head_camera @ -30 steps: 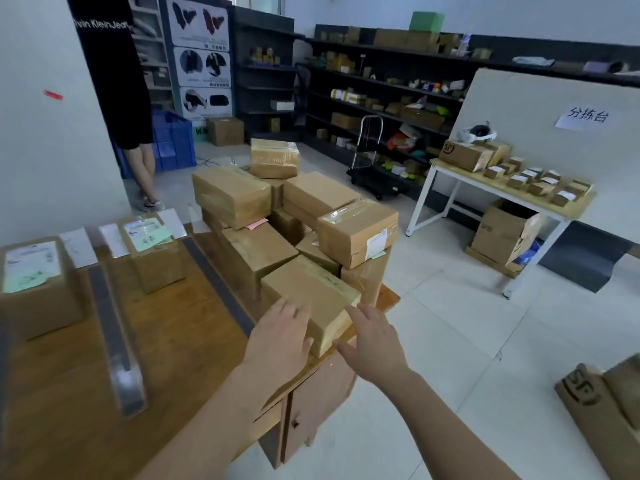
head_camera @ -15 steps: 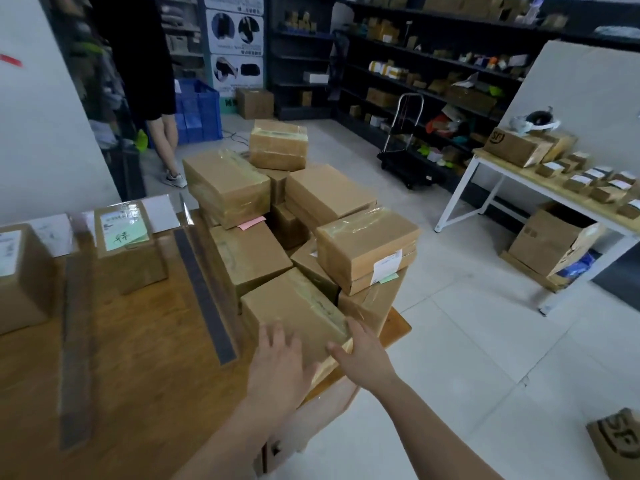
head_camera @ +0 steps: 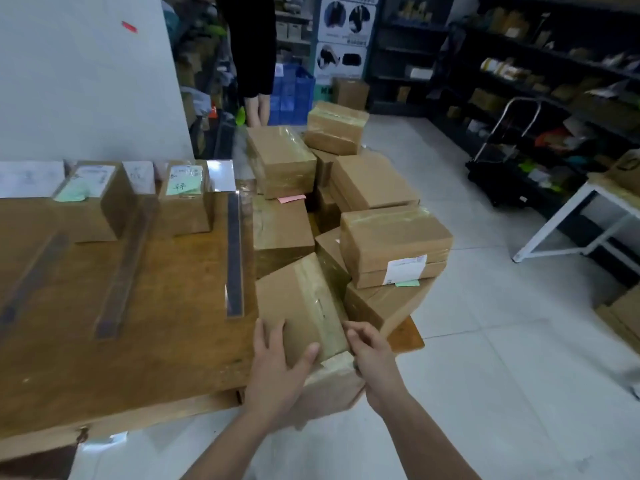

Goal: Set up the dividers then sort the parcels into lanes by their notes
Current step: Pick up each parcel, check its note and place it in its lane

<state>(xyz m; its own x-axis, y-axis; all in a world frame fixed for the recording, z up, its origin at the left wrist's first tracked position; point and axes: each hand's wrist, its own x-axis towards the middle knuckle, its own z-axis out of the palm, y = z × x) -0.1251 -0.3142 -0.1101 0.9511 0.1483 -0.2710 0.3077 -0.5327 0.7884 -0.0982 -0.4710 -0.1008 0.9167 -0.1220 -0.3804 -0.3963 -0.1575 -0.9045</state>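
A taped brown parcel (head_camera: 304,306) sits tilted at the near right corner of the wooden table (head_camera: 156,341), its near end over the edge. My left hand (head_camera: 277,362) grips its left side and top; my right hand (head_camera: 370,355) holds its right side. Behind it rises a pile of several brown parcels (head_camera: 363,209), one with a pink note (head_camera: 291,199), one with a green note (head_camera: 407,283). Three dark divider strips (head_camera: 234,254) (head_camera: 121,271) (head_camera: 31,278) lie along the table. Two parcels with green notes (head_camera: 183,199) (head_camera: 90,199) stand in the lanes at the back.
A person in black (head_camera: 252,57) stands behind the pile next to blue crates (head_camera: 291,91). Dark shelving (head_camera: 554,81) lines the right wall, with a folding trolley (head_camera: 502,150). A white-legged table (head_camera: 588,209) and a carton (head_camera: 623,313) stand on the tiled floor at right.
My view has swung left and down. Both hands closed around the near parcel and tipped it up, drawing its near end toward me over the table's edge.
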